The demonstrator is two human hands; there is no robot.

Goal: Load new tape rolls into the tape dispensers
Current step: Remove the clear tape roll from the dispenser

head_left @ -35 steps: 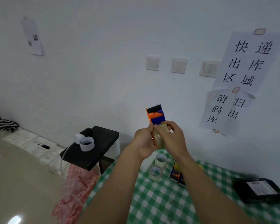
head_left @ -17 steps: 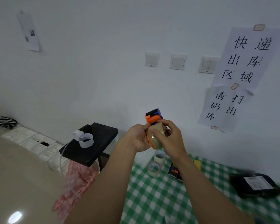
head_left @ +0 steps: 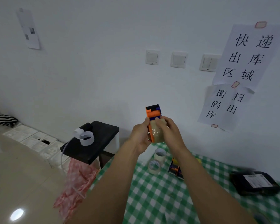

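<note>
I hold an orange, blue and black tape dispenser point(head_left: 153, 111) upright in the air above the table's far left end. My left hand point(head_left: 140, 134) grips its left side. My right hand point(head_left: 168, 128) curls round a clear brownish tape roll point(head_left: 158, 134) seated against the dispenser's orange frame. Below on the table lie a tape roll point(head_left: 154, 167) flat and a white core point(head_left: 159, 155) upright. A second orange and blue dispenser point(head_left: 174, 169) lies beside them, partly hidden by my right forearm.
The table has a green checked cloth point(head_left: 160, 199). A black parcel with a label point(head_left: 255, 183) lies at the right. A black stool point(head_left: 94, 141) with a white ring point(head_left: 86, 138) stands left of the table, pink checked fabric point(head_left: 76, 181) hanging below. The wall is close behind.
The dispenser tilted forward half a second ago and now stands more upright again. Both hands have kept their hold on the dispenser and the roll, staying at nearly the same spot.
</note>
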